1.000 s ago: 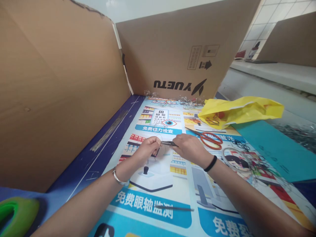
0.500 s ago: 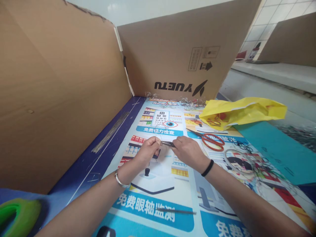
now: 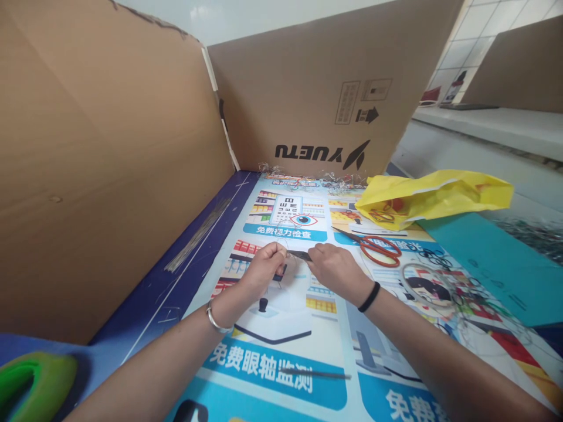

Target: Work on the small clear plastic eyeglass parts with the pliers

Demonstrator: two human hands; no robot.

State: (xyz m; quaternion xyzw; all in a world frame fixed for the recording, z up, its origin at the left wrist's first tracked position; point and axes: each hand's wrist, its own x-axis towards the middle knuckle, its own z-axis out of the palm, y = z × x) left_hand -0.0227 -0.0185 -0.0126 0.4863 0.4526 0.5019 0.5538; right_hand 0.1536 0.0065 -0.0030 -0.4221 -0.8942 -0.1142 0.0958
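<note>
At the middle of the head view, my right hand (image 3: pixel 332 266) is closed around a pair of dark pliers (image 3: pixel 301 255), whose handles are hidden in the fist. The slim jaws point left, toward my left hand (image 3: pixel 267 266). My left hand is pinched at the jaw tips, on a thin wire (image 3: pixel 285 237) that rises faintly above the fingers over the printed sheet. Its full shape is too fine to make out. Just right of my right hand, scissors with red-orange handles (image 3: pixel 380 251) lie with the blades toward it.
Cardboard walls (image 3: pixel 308 105) stand behind and on the left. Straight wires (image 3: pixel 197 234) lie in a bundle on the blue surface. A yellow bag (image 3: pixel 440 196), a wire coil (image 3: pixel 428 287) and tangled wire are at the right. A green tape roll (image 3: pixel 48 381) sits front left.
The plier jaws, slightly parted before, now look closer together. Both hands stay in nearly the same place, and the view has shifted very slightly.
</note>
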